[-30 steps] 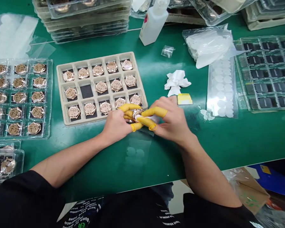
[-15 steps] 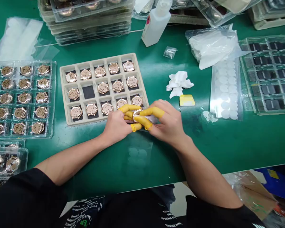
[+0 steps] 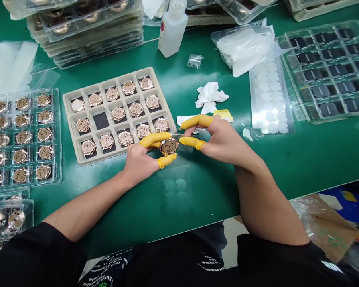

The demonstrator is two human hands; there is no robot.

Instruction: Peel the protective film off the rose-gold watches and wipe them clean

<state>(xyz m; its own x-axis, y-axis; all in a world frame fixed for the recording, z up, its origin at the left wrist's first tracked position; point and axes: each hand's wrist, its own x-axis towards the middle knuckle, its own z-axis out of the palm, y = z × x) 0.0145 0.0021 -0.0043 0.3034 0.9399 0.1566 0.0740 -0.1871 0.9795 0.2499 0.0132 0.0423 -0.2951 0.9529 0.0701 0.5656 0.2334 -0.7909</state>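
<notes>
A rose-gold watch case [image 3: 169,146], its engraved back facing up, is pinched between the yellow-cotted thumb and fingers of my left hand [image 3: 148,153]. Just to its right is my right hand [image 3: 215,137], thumb and index finger apart, both in yellow finger cots. A thin, shiny line shows between those fingers and the watch; what it is I cannot make out. Behind the right fingers lies a white wipe [image 3: 184,119]. The beige tray [image 3: 68,119] beyond my left hand holds watch cases in its compartments, with one bare black pad [image 3: 101,120] in the middle row.
At left stands a clear tray [image 3: 60,135] of watch cases. Stacked trays [image 3: 98,46] and a white bottle [image 3: 172,34] are at the back. Crumpled paper [image 3: 211,95], a yellow pad [image 3: 225,114], a sticker sheet [image 3: 271,99] and a tray of black pieces [image 3: 329,71] lie right.
My right hand has drawn back from the watch case and its fingers have parted. A white wipe now lies behind it. The watch case stays in my left hand; the view has shifted.
</notes>
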